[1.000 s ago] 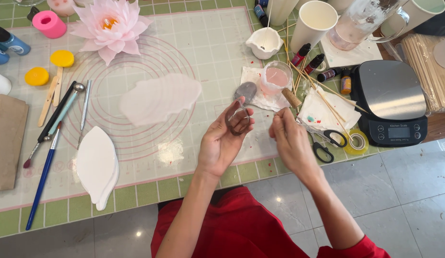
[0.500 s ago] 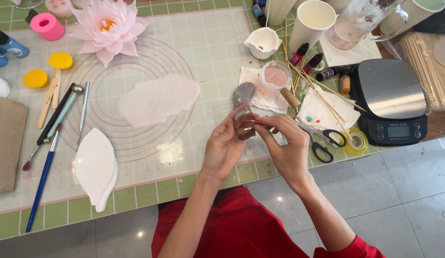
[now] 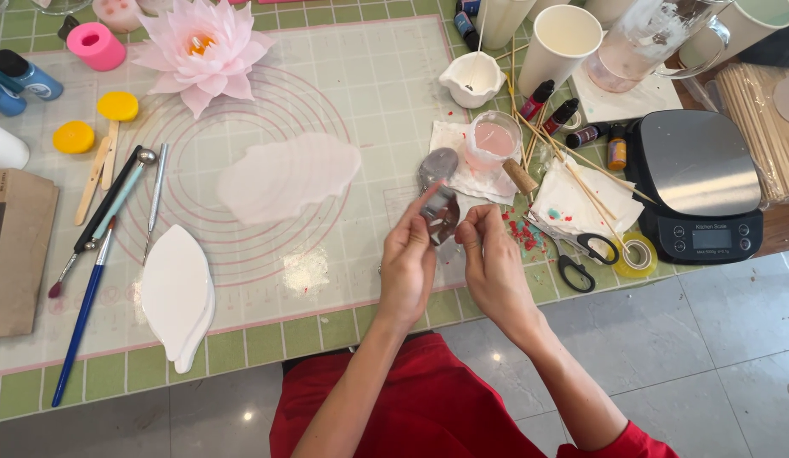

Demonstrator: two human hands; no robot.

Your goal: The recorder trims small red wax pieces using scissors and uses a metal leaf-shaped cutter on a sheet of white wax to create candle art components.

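Both hands held a small metal cutter above the mat.

The left hand (image 3: 409, 259) and right hand (image 3: 494, 263) pinched the metal cutter (image 3: 443, 214) between fingertips, near the cup of pink liquid (image 3: 493, 140). A rolled pink sheet (image 3: 288, 176) lay uncut; a finished flower (image 3: 201, 49) and white petal moulds (image 3: 177, 293) sat nearby.

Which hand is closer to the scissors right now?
Right. The right hand sits just left of the black-handled scissors, nearly beside them. The left hand is farther left, beyond the right hand.
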